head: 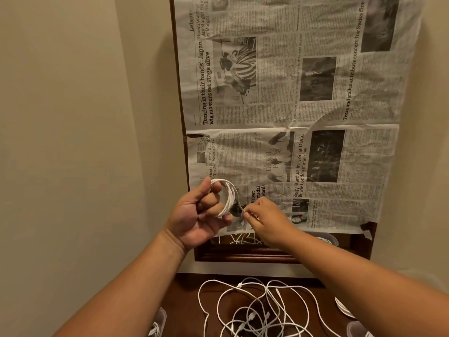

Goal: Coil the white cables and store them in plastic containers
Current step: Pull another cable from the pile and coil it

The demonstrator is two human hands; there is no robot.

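Two hands are up before a newspaper [291, 113]: the left hand [195, 218] has its grip clamped on a coiled white cable [228, 195], and the right hand [267, 220] pinches its loose end. More cables [252, 317] lie tangled on the tabletop [184, 296] below.

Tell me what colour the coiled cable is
White; the head view shows the coiled cable best.

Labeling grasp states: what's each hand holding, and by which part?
Left hand holds the white cable coil by its loops, which pass round the fingers. Right hand pinches the same cable's free end beside the coil.
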